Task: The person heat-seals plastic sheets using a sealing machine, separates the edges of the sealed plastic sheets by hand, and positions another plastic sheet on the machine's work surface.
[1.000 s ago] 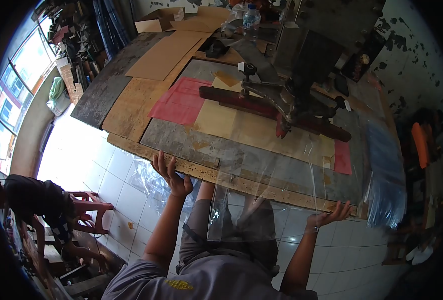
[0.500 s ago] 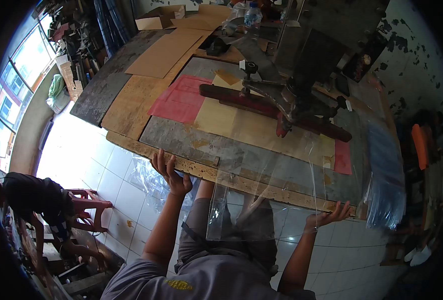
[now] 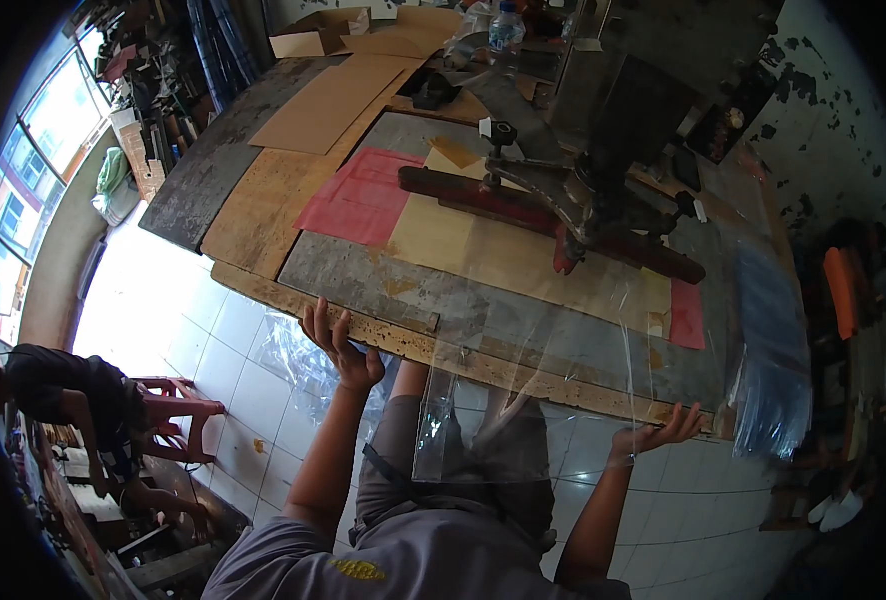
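Observation:
My left hand (image 3: pixel 343 350) rests at the table's wooden front edge (image 3: pixel 393 338), fingers spread upward and holding nothing. Further right, my right hand (image 3: pixel 663 430) lies palm up by the same edge, its fingers stretched out beside a clear plastic sheet (image 3: pixel 493 430). That sheet hangs over the edge between my hands. Behind it, a yellow strip (image 3: pixel 503 265) with a red sheet (image 3: pixel 358 200) at its left end lies on the grey board (image 3: pixel 343 272). A dark red bar (image 3: pixel 463 195) of a machine sits above the strip.
Stacked clear plastic sheets (image 3: pixel 771 350) droop over the table's right end. Cardboard (image 3: pixel 328 105), an open box (image 3: pixel 308 42) and a bottle (image 3: pixel 506 35) are at the back. At the left, another person (image 3: pixel 73 395) bends near a red stool (image 3: pixel 188 420).
My hands and the plastic sheet have hardly moved. The other person at the left has shifted an arm and lifted the upper body slightly.

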Tool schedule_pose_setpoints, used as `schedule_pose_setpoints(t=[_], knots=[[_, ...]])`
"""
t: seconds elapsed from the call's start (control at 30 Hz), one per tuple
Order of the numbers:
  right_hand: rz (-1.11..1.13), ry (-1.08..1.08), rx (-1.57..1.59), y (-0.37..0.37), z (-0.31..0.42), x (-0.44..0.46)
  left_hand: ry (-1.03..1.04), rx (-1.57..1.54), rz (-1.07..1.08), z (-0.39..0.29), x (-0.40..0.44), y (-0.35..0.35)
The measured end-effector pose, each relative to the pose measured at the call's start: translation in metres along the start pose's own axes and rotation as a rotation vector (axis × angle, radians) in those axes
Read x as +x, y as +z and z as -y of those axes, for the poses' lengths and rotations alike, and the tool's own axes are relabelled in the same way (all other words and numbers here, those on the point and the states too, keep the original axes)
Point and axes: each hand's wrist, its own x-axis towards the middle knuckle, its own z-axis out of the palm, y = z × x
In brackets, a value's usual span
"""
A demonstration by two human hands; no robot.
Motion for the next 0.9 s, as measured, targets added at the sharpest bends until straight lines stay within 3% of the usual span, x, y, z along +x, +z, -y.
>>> schedule_pose_setpoints(t=[0.9], knots=[[0.0,0.015,0.009,-0.0003,0.0019,0.0001,0.012,0.0,-0.009,0.0011,0.0001,0.0008]])
